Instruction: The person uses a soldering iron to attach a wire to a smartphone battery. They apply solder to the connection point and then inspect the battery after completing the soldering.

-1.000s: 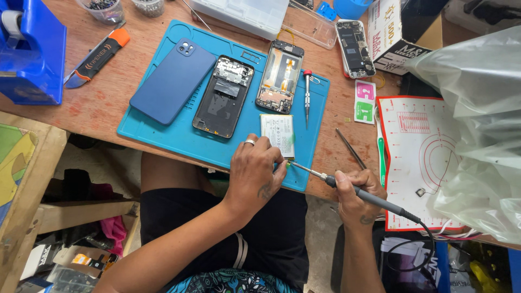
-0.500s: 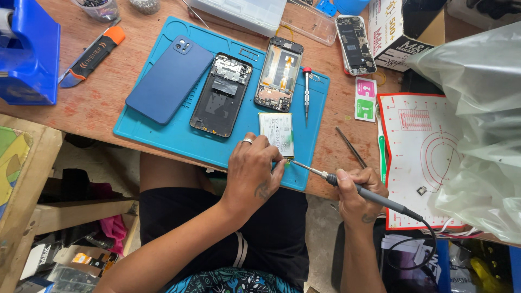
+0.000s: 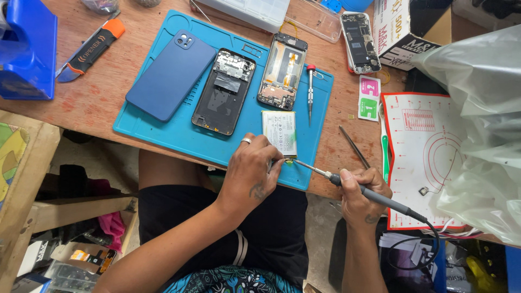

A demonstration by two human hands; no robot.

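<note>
My right hand [image 3: 361, 190] grips a soldering iron [image 3: 374, 196] like a pen, its tip touching the near end of a white phone battery [image 3: 280, 132] on the teal work mat [image 3: 179, 130]. My left hand [image 3: 252, 173], with a ring on one finger, rests on the mat's near edge, its fingertips pinched at the battery's near end, holding something small I cannot make out. Farther back on the mat lie a blue phone back cover [image 3: 171, 75], an open phone frame [image 3: 224, 91] and a second opened phone body [image 3: 283, 71].
A red-handled screwdriver [image 3: 310, 92] lies on the mat. A thin metal tool [image 3: 354, 146], a utility knife [image 3: 89, 50], another phone board [image 3: 360, 42], a cardboard box [image 3: 404, 27], a blue bin [image 3: 27, 49], a white-and-red mat [image 3: 429, 152] and a plastic bag [image 3: 483, 119] surround it.
Both hands stay at the battery's near end with the iron tip in place. Only the camera view has shifted slightly.
</note>
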